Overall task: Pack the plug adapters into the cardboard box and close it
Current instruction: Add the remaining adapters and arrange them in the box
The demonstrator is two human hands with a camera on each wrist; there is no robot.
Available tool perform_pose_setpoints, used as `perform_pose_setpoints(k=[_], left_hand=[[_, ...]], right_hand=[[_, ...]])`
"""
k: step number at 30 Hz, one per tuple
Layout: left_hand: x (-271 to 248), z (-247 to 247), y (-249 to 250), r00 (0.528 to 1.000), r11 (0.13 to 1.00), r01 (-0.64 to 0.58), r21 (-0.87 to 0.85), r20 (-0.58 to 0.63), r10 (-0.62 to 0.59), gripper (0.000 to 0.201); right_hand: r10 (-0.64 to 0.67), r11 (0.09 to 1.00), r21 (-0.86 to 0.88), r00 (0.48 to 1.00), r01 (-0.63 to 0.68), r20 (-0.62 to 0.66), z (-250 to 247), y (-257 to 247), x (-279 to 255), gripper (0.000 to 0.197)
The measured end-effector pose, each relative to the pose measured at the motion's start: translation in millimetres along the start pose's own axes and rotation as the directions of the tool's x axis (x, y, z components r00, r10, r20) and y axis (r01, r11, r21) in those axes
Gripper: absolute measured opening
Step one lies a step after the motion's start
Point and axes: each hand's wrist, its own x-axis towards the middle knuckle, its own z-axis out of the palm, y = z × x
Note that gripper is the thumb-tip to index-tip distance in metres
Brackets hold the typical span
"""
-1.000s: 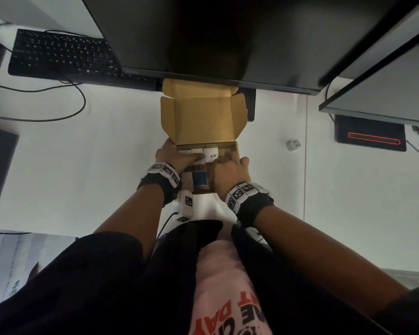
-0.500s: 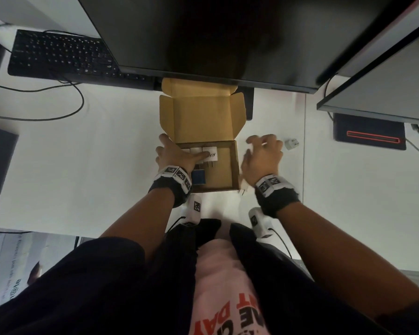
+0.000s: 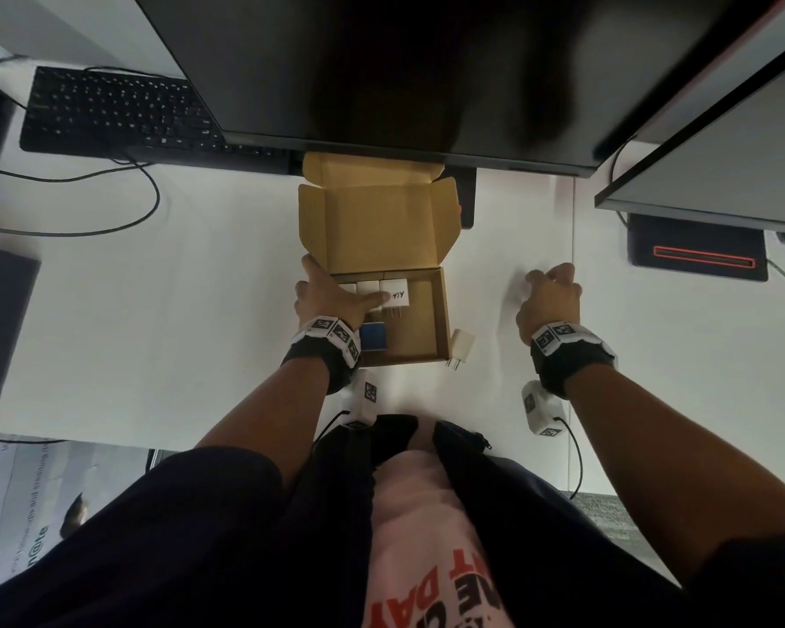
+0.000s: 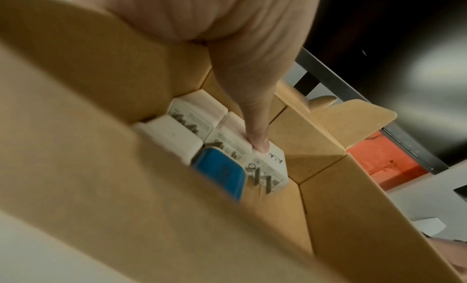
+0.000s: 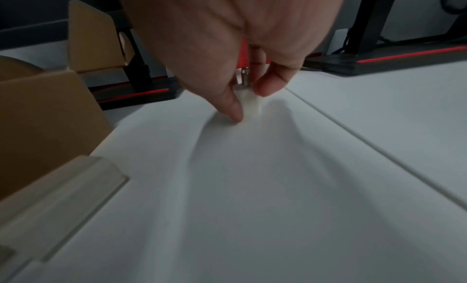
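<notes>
The open cardboard box sits mid-desk with its lid folded back. Three white plug adapters line its far wall, with a blue one in front of them. My left hand straddles the box's left wall, and its thumb presses on the labelled white adapter. My right hand is out on the desk to the right, thumb and fingers pinching a small white adapter with its prongs up. Another white adapter lies on the desk at the box's near-right corner.
A large monitor overhangs the box's lid, with a black keyboard and cables at the back left. A second monitor and a black base with a red strip stand to the right. The desk's front edge is near my body.
My right hand has left the box and moved right across the desk, closing onto the loose white adapter. The left hand has stayed on the box and the adapters.
</notes>
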Motion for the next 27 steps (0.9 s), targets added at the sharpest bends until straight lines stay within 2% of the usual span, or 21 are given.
perform_pose_setpoints(k=[2,4,7,10,12,14,18,20,23,27], left_hand=[[1.1,0.1,-1.2,1.000,1.000,0.002,0.000,0.000,-0.002,0.110],[2.6,1.0,-2.1,1.000,1.000,0.001,-0.005,0.006,-0.001,0.109],[4.5,0.9,-3.3,1.000,1.000,-0.006,-0.008,0.017,0.006,0.110],[6.1,-0.8,-3.8,0.999,1.000,-0.005,-0.026,0.038,0.006,0.107],[9.0,-2.7,-4.4,0.999,0.999,-0.002,-0.042,0.052,0.004,0.105],[11.9,-6.2,-5.8,0.997,0.999,-0.009,-0.042,0.076,0.012,0.104],[17.5,-13.4,-12.2,0.991,0.999,-0.049,-0.022,0.126,0.051,0.091],[19.4,-17.6,-17.6,0.984,0.997,-0.074,-0.032,0.157,0.079,0.088],[20.6,-22.4,-24.6,0.965,0.993,-0.104,-0.059,0.237,0.115,0.085],[20.4,-25.7,-26.4,0.949,0.988,-0.116,-0.102,0.281,0.141,0.088]], right_hand=[[0.029,0.996,0.089,0.999,-0.031,0.032,1.2,-0.8,-4.4,0.044],[-0.003,0.975,0.221,1.000,0.008,-0.021,-2.3,-6.3,-13.2,0.040],[-0.176,0.883,0.395,0.958,0.255,-0.224,-10.3,-28.8,-37.2,0.033],[-0.367,0.745,0.472,0.881,0.471,-0.299,-14.6,-62.9,-68.2,0.026],[-0.474,0.723,0.438,0.845,0.534,-0.248,-11.5,-82.4,-82.7,0.024],[-0.534,0.757,0.359,0.834,0.546,-0.142,-4.2,-96.2,-89.5,0.021],[-0.543,0.825,0.228,0.837,0.516,0.070,10.6,-111.2,-91.6,0.023],[-0.540,0.839,0.183,0.826,0.513,0.159,14.1,-117.1,-91.9,0.012],[-0.528,0.849,0.133,0.822,0.511,0.214,17.7,-122.4,-90.5,0.013],[-0.490,0.867,0.044,0.833,0.497,0.257,19.5,-130.3,-87.6,0.018]])
